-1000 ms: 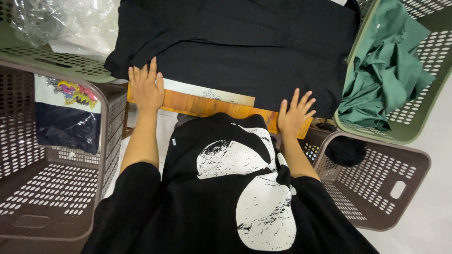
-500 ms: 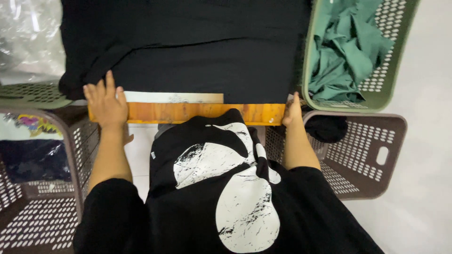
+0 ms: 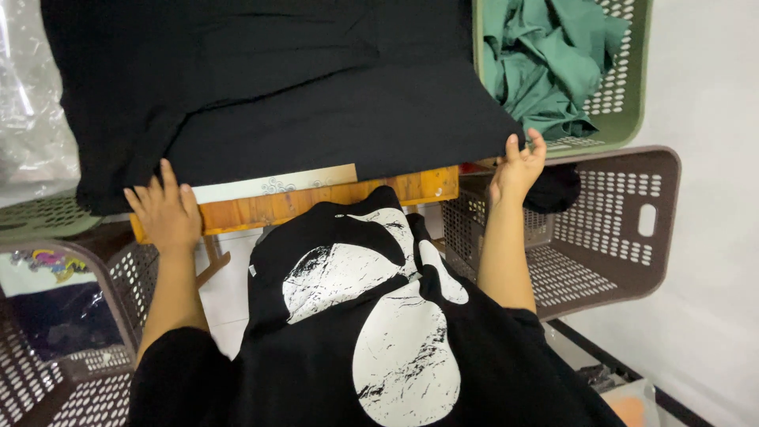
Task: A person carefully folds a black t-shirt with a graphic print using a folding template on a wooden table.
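A black garment lies spread flat over a small wooden table. My left hand rests flat on the table's near left edge, fingers spread, touching the garment's lower left corner. My right hand pinches the garment's lower right corner, where the cloth hangs past the table end. I wear a black shirt with a white print.
A green basket holding green cloth stands at the upper right. Below it is a brown basket with a dark item inside. Another brown basket with packed garments sits at lower left. Clear plastic lies at the far left.
My right hand moved from the table's right edge outward and took hold of the garment's right corner. My left hand slid down toward the near left corner. The view shifted left.
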